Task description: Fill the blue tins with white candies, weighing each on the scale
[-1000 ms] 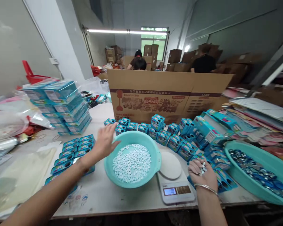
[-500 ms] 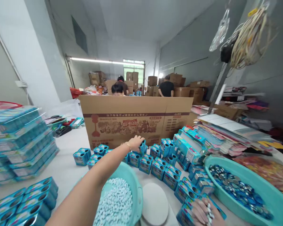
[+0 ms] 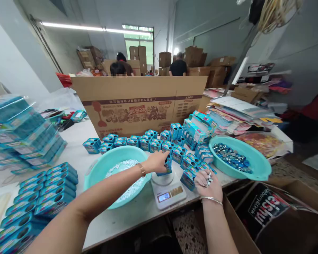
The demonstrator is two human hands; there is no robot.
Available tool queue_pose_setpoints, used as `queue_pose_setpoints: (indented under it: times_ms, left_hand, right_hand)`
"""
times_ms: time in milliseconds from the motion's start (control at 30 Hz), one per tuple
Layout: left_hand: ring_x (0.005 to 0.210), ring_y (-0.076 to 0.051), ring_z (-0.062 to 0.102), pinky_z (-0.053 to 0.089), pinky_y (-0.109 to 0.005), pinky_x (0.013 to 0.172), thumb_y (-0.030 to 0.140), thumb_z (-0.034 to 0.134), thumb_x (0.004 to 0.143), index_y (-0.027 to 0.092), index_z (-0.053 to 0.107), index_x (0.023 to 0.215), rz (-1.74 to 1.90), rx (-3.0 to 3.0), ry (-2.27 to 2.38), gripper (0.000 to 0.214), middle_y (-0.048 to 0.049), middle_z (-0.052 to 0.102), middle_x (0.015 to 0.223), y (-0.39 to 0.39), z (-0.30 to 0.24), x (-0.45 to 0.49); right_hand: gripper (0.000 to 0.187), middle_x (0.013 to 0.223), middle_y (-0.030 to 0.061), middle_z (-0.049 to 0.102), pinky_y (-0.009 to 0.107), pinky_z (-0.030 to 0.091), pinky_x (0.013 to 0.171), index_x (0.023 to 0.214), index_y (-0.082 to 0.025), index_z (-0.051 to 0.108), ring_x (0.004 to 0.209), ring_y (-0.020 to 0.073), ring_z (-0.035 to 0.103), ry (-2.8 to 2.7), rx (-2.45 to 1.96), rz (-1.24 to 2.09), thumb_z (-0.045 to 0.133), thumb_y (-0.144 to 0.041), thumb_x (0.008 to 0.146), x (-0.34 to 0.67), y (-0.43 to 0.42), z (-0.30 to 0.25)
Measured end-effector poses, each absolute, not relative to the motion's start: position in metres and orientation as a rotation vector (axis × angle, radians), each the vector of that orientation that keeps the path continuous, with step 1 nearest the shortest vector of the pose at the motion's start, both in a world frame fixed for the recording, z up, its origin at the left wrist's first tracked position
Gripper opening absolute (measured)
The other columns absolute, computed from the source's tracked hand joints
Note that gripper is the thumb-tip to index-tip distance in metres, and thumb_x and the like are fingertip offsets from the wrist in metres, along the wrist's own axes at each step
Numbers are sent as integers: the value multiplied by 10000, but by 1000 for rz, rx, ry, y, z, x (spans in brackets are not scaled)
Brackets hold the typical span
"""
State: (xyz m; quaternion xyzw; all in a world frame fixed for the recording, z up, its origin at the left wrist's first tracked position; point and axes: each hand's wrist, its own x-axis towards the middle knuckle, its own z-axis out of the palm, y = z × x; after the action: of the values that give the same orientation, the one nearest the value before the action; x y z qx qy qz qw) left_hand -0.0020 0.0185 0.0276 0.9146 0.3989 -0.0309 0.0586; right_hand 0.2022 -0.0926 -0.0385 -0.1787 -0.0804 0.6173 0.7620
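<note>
At centre the left hand point(image 3: 157, 162) holds a blue box point(image 3: 164, 170) by the scale point(image 3: 172, 195); lower right, the right hand point(image 3: 210, 188) cups pellets point(image 3: 209, 179).

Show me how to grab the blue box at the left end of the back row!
I'd pinch the box by its front and back near the top, coming from above and left: it stands upright and flat-sided, with other boxes to its right.

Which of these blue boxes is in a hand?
The blue box in the left hand, at the scale; neither hand grips any other.
</note>
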Motion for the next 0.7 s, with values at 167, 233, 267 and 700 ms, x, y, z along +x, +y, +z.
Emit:
queue_pose_setpoints:
  times_ms: [167, 233, 267, 700]
  left_hand:
    - [1052, -332, 580, 505, -387, 808, 313, 680, 642, 156, 381, 1345, -170, 2720, 1241, 780, -176, 577, 1173, 6, -2, 5]
    - [1081, -324, 575, 502, -376, 826, 280, 668, 660, 162, 383, 1349, -122, 2710, 1220, 755, -176, 557, 1215, 2, -3, 5]
    - [1095, -319, 572, 499, -370, 836, 275, 661, 673, 164, 400, 1341, -87, 2704, 1196, 725, -176, 548, 1235, 0, 1, 4]
    - [1004, -256, 582, 452, -352, 861, 365, 614, 746, 180, 483, 1271, 447, 2601, 1595, 572, -94, 590, 1184, -23, 92, -158]
  right_hand:
    - [214, 487, -88, 430, 147, 330, 357, 662, -204, 389, 356, 44, 392, -231, -358, 1330, 574, -141, 749, 211, -105, -45]
    - [208, 487, -89, 421, 150, 331, 355, 661, -204, 385, 353, 45, 388, -238, -349, 1332, 551, -134, 764, 213, -105, -46]
    - [207, 485, -90, 414, 152, 330, 352, 659, -205, 382, 349, 47, 385, -238, -347, 1335, 539, -131, 772, 213, -105, -46]
    - [248, 454, -80, 355, 159, 263, 311, 621, -205, 370, 321, 55, 329, -112, -410, 1341, 378, -178, 867, 201, -77, -13]
